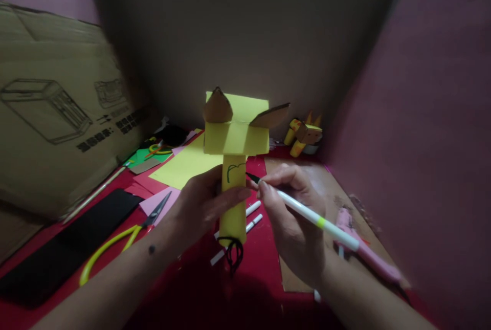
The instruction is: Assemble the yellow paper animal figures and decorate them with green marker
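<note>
My left hand [209, 199] is wrapped round a yellow paper tube [232, 220], its thumb across the front. The tube stands upright, with a yellow box-like head [237, 138] above it that bears two brown cardboard ears [218, 107]. A loop of black cord [233, 253] hangs at the tube's lower end. My right hand [291, 207] pinches a white marker [303, 209] with a lime band. The marker's dark tip is close to the tube's right edge, beside a curved dark green line; whether it touches cannot be made out.
Yellow-handled scissors [111, 243] and a black flat piece [76, 240] lie left on the red surface. Behind are yellow paper [178, 166] and green paper [146, 157]. A pink glue gun [368, 253] rests on cardboard [299, 273] at right. A yellow paper animal [305, 135] stands at back.
</note>
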The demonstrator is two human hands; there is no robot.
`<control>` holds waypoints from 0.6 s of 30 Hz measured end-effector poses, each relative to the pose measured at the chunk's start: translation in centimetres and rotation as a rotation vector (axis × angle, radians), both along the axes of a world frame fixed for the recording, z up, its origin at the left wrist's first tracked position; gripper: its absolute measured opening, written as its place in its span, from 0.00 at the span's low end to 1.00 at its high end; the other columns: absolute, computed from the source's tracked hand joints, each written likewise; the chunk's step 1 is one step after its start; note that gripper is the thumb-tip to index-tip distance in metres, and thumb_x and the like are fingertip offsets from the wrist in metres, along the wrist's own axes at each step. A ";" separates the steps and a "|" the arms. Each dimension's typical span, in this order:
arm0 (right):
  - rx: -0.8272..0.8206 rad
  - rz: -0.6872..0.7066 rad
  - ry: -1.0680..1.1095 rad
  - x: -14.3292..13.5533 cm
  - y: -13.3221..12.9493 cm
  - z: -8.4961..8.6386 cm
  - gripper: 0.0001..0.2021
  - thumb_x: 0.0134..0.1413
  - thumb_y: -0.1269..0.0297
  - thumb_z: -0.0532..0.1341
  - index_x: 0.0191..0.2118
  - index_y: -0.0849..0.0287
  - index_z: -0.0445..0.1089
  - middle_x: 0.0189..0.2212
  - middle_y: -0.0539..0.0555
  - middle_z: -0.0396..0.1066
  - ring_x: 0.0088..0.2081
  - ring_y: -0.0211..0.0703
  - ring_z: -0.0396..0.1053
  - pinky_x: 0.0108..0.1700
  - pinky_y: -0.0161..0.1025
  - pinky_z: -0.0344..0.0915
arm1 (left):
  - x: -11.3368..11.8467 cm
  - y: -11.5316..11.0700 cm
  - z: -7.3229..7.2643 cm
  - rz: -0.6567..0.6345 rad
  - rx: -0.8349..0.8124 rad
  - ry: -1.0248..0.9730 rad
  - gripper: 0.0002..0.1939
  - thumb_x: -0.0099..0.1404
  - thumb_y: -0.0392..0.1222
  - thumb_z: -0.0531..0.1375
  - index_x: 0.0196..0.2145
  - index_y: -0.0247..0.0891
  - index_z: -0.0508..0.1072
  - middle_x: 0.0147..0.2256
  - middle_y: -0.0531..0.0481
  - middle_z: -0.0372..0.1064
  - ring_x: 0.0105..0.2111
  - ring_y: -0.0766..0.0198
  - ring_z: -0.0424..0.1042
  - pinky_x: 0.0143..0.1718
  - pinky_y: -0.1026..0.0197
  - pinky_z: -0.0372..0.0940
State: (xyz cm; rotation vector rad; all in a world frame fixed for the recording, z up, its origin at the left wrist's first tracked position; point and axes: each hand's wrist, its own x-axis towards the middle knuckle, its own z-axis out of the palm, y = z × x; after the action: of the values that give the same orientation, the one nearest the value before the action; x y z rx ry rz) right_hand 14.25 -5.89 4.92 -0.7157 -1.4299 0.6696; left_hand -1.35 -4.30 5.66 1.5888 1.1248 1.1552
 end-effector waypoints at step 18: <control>0.011 0.086 -0.003 0.3 0.1 -0.2 0.05 0.54 0.73 0.60 0.31 0.56 0.65 0.23 0.44 0.62 0.21 0.30 0.57 0.22 0.31 0.55 | -0.3 0.6 -1.2 -0.032 -0.044 -0.146 0.15 0.55 0.51 0.68 0.33 0.37 0.73 0.29 0.52 0.71 0.31 0.63 0.67 0.31 0.63 0.63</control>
State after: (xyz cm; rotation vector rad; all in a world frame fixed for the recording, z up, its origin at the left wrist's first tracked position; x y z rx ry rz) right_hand 14.54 -5.80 4.76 -0.6502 -1.4726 0.7268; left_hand -1.69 -3.72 4.42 1.4599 1.0192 1.1968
